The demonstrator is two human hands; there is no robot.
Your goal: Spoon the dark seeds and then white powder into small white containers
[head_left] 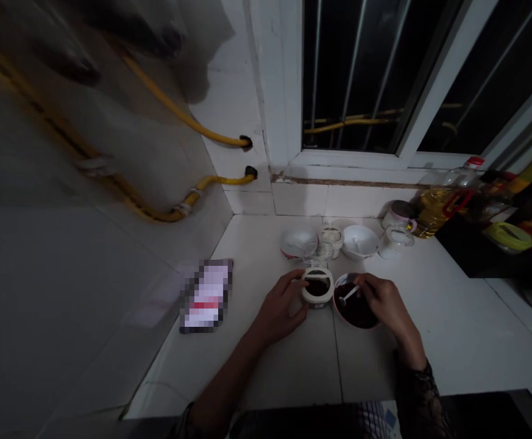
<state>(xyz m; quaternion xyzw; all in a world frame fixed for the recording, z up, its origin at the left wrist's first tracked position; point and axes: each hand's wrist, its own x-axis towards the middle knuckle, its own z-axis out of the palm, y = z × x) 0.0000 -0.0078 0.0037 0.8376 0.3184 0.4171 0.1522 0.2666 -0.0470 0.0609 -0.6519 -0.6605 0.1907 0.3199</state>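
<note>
Round white bowl with a thin pinkish rim (348,277), dark contents inside, sits on the white tiled counter (288,372) near its front edge, ahead of the person. Squat off-white plastic jar with a broad rim (317,299), also dark inside, stands just left of it; touching or slightly apart, can't tell.

Right hand (382,299): narrow pinch on the handle of a small white plastic spoon (350,293), its head over the bowl's left half. Whether the head dips into the dark stuff: can't tell. Left hand (284,305): moderate grip, fingers at the jar's rim, thumb low at its front side, seemingly steadying it.

Doing it well, my judgement: keep the spoon head low and level, work from the wrist, stay inside the bowl rim. Contents look loose, so quick flicks could scatter them on the counter. Hold the jar firmly enough that it doesn't slide or tip, and keep fingertips off its opening. Any crossing between the vessels should be short and slow.
</note>
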